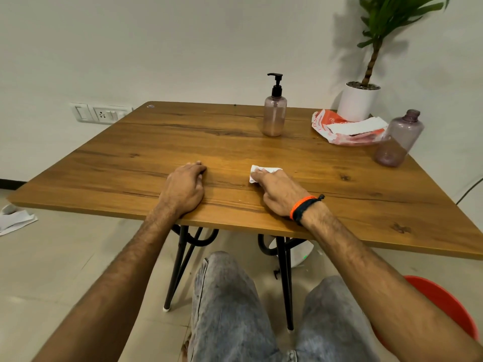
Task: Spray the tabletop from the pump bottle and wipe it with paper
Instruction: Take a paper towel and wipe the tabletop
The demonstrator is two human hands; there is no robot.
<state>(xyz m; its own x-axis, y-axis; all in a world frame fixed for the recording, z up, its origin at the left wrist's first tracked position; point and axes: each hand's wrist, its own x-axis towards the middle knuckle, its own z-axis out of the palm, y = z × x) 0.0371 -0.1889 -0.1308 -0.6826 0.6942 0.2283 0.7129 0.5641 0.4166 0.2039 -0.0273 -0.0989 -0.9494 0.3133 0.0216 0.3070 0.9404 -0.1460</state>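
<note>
A wooden tabletop [125,158] fills the middle of the view. The pump bottle [274,113], translucent pink with a black pump, stands upright at the far middle of the table. My right hand [282,194] presses a small folded white paper [257,171] flat onto the wood near the front middle, fingers on top of it. My left hand [184,188] rests on the table to the left of it, fingers curled loosely, holding nothing.
A second pink bottle without a cap [398,139] stands at the right edge. An orange and white tissue pack [347,129] lies at the far right, in front of a white plant pot [358,101]. Crumpled paper [14,218] lies on the floor at left. A red stool [444,307] sits at lower right.
</note>
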